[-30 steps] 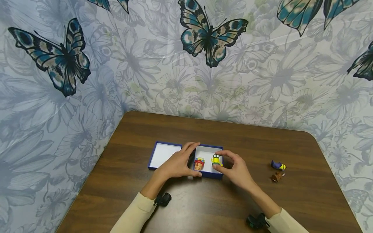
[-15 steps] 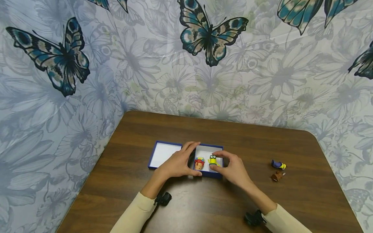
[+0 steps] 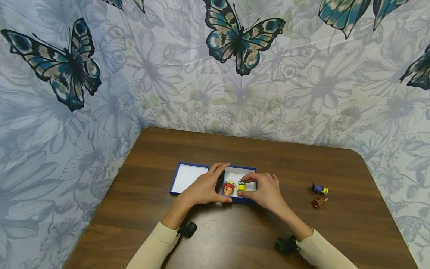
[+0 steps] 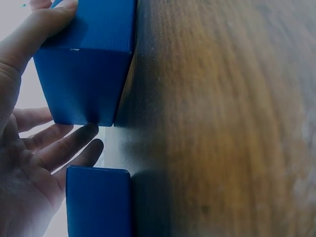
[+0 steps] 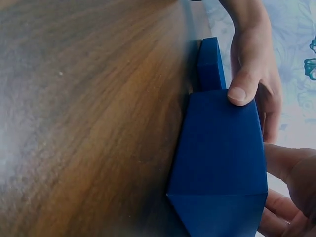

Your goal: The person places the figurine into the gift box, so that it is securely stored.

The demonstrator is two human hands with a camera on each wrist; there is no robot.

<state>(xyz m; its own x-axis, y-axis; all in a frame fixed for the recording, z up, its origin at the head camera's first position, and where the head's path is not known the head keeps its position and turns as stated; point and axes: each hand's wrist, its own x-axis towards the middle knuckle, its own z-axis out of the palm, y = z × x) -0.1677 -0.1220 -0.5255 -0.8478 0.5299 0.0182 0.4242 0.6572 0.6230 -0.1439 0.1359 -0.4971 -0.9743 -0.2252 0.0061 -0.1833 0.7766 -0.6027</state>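
Observation:
In the head view, an open blue box (image 3: 239, 201) with a white inside stands on the table. My left hand (image 3: 203, 188) holds its left part, thumb against the near wall and fingers reaching to the far side. The left wrist view shows that thumb on the box's blue wall (image 4: 81, 84). Inside lies a red-and-tan toy figure (image 3: 229, 188) at the left. Just right of it, my right hand (image 3: 267, 191) pinches a yellow-green toy figure (image 3: 242, 185) with big round eyes between thumb and fingers. The box wall hides its base in both wrist views.
Left of the box lies its blue lid (image 3: 189, 178), white inside facing up, partly behind my left hand. Farther right on the brown table (image 3: 215, 239) lie a purple-and-yellow toy figure (image 3: 320, 188) and a brown one (image 3: 319, 202). A butterfly-patterned backdrop (image 3: 161, 86) rises behind.
My right hand has moved left inside the box with the yellow-green figure, bringing it close to the red-and-tan one. My left hand has kept its place on the box.

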